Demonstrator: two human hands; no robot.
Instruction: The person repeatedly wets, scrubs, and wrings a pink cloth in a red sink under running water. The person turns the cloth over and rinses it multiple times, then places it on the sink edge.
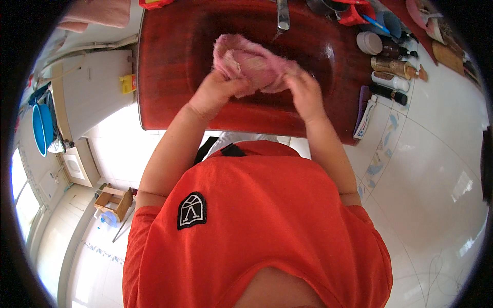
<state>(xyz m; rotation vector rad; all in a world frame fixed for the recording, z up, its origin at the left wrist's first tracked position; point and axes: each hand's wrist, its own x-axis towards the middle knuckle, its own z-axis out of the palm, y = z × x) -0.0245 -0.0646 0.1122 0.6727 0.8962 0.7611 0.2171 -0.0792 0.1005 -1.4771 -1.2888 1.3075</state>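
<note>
A pink fuzzy cloth [256, 67], bunched and partly folded, is held over the basin of a glossy dark red sink [165, 77]. My left hand [217, 92] grips its lower left part, the thumb lying across the cloth. At the cloth's right end, my right hand [304, 90] holds the edge with bent fingers. Just beyond the cloth, a metal faucet [283, 19] points down into the basin, and a thin stream of water seems to come from its spout.
Along the sink's right side lie a toothpaste tube [365, 117], a purple comb [361, 102], a black tube [388, 95] and several bottles. A white-lidded jar [369, 42] and red container [356, 13] stand farther back. A yellow bottle [128, 84] is left of the sink.
</note>
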